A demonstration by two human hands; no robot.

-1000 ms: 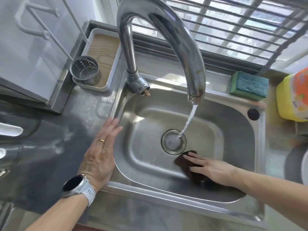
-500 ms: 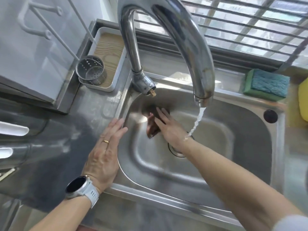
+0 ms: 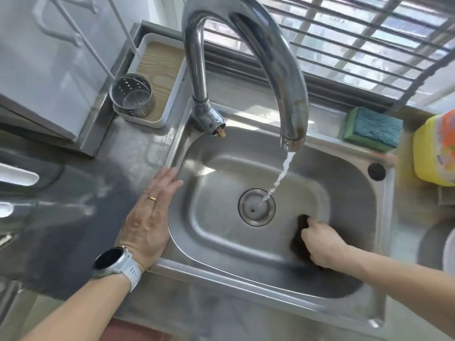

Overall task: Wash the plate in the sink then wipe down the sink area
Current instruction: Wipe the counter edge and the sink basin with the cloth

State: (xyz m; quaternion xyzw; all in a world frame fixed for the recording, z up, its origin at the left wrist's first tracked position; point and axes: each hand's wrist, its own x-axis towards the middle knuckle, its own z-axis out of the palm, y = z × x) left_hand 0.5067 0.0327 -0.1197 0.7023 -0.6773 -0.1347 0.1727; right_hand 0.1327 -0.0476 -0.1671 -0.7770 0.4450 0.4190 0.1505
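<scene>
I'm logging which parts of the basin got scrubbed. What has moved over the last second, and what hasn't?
The right hand swept the dark cloth from the near right of the sink, across to the far left wall under the tap, then back to the near right, where it now grips the cloth bunched. The left hand stayed flat on the sink's left rim, and the water kept running into the drain.

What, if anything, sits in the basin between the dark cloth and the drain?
Nothing visible. The right hand presses the dark cloth on the sink floor, near-right of the drain; only wet steel lies between. The water stream lands on the drain.
</scene>
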